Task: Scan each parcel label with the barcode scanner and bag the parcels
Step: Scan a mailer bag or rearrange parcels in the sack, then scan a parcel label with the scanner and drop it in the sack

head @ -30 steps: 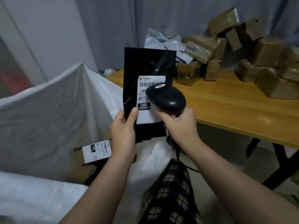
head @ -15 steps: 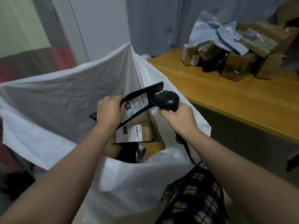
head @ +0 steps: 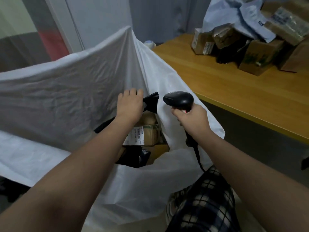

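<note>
My left hand (head: 129,105) holds a flat black parcel (head: 151,102) down inside the mouth of the big white bag (head: 70,84); most of the parcel is hidden under the hand and wrist. My right hand (head: 192,118) grips the handle of the black barcode scanner (head: 178,99), just right of the parcel, over the bag's right wall. The scanner's cable (head: 198,156) hangs down towards my lap. Inside the bag lie a brown box with a white label (head: 147,134) and another black parcel (head: 133,158).
A wooden table (head: 217,84) stands to the right, its near edge beside the bag. A pile of brown boxes (head: 255,57) and grey mailers (head: 234,12) sits at its far end. A small white roll (head: 148,43) lies behind the bag. A grey curtain hangs behind.
The black parcel went from upright in front of the scanner, over the table edge, down into the bag. My left hand moved deeper into the bag. The scanner pulled slightly right.
</note>
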A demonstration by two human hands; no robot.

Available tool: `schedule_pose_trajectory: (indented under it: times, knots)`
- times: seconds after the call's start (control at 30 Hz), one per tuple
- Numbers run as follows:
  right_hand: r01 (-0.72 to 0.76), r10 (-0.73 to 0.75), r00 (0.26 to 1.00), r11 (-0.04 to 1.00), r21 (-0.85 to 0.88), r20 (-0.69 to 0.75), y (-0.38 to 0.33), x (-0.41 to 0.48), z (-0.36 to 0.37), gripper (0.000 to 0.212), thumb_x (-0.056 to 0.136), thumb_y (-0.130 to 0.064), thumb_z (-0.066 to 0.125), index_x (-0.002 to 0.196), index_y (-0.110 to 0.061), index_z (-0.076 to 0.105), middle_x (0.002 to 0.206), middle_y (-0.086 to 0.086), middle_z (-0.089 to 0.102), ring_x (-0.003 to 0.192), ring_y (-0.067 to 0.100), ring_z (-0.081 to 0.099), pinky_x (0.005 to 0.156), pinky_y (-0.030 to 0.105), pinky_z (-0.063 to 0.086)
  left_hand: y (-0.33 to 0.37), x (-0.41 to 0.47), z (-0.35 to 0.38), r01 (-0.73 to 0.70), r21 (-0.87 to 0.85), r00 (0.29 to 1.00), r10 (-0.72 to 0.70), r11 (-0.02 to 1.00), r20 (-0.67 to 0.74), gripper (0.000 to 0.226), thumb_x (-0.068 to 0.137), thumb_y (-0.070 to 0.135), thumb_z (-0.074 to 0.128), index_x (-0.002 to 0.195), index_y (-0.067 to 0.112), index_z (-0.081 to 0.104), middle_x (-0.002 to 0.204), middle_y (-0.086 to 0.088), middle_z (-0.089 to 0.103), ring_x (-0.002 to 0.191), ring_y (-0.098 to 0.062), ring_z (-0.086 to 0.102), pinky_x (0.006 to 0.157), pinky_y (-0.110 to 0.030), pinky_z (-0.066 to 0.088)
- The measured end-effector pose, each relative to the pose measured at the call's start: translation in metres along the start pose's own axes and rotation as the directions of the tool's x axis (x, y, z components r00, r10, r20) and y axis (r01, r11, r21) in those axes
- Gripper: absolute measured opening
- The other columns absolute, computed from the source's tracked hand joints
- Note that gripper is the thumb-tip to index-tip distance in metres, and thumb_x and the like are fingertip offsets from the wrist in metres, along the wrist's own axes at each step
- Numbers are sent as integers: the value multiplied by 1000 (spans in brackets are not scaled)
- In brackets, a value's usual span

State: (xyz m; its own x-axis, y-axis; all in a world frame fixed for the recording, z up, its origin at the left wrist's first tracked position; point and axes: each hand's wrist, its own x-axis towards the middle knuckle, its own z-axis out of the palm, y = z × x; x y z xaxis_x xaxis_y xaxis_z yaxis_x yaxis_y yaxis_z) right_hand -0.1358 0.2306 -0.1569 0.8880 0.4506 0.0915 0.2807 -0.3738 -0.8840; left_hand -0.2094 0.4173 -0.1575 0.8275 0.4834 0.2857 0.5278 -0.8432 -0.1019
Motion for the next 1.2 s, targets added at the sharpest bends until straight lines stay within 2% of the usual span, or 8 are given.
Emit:
schedule_pose_trajectory:
  times: [0.3, 0.47, 0.57, 0.67, 0.77, 0.9, 1.03, 1.2]
  knots:
    - [32, -18, 979, 997, 64, -203, -2, -21, -93, 21, 79, -33, 73, 74, -14, 65, 71, 10, 69, 70, 25, 67, 69, 43, 54, 108, 4, -74, -241, -119, 953, 212, 963, -217, 41, 93, 30, 54, 129, 12, 48, 122, -10, 53, 111, -31, 48, 86, -39, 36]
    - [29, -7, 937, 998, 58, -350, 4, -35, -172, 20, 80, -30, 73, 69, -21, 59, 59, -3, 57, 61, 16, 58, 60, 32, 46, 190, 4, -115, -406, -165, 882, 338, 899, -328, 41, 92, 32, 55, 129, 15, 49, 120, -8, 55, 111, -29, 50, 87, -37, 38]
    - [17, 11, 902, 998, 61, -432, 9, -32, -214, 21, 76, -33, 73, 67, -18, 62, 62, 2, 63, 69, 24, 65, 69, 47, 57, 231, 10, -132, -491, -164, 837, 411, 856, -360, 43, 93, 36, 54, 131, 16, 47, 122, -7, 53, 113, -28, 49, 88, -38, 39]
    - [-8, 38, 881, 998, 66, -471, 9, -22, -245, 25, 75, -34, 74, 62, -18, 61, 65, 7, 67, 69, 26, 67, 70, 53, 55, 258, 28, -143, -533, -169, 814, 449, 829, -369, 44, 94, 36, 52, 132, 16, 45, 122, -7, 52, 112, -28, 48, 89, -37, 39]
    - [-24, 66, 885, 995, 97, -460, 6, -2, -269, 26, 78, -33, 74, 72, -8, 67, 71, 15, 69, 70, 29, 66, 72, 50, 55, 273, 58, -146, -525, -237, 834, 439, 817, -335, 44, 94, 37, 53, 131, 14, 45, 124, -8, 50, 113, -28, 47, 90, -38, 40]
    - [-117, 225, 919, 939, 322, -325, 5, 40, -312, 19, 85, -26, 70, 85, -7, 67, 78, 14, 65, 66, 19, 61, 66, 30, 48, 287, 117, -142, -429, -426, 903, 364, 797, -230, 52, 94, 43, 54, 134, 13, 42, 128, -11, 44, 116, -31, 45, 92, -39, 42]
    - [-164, 351, 890, 841, 516, -290, 8, 109, -354, 29, 83, -32, 71, 99, -9, 67, 88, 7, 62, 83, 23, 58, 71, 33, 45, 309, 191, -132, -281, -649, 954, 282, 707, -105, 61, 92, 52, 52, 140, 18, 39, 143, -10, 31, 130, -32, 36, 104, -42, 37]
    - [-152, 327, 935, 715, 682, -135, 8, 201, -389, 23, 84, -34, 69, 92, -13, 71, 74, 2, 69, 61, 17, 66, 54, 25, 48, 344, 280, -135, -197, -642, 973, 231, 741, -32, 78, 84, 76, 35, 149, 34, 26, 161, 0, 10, 146, -32, 6, 115, -52, 16]
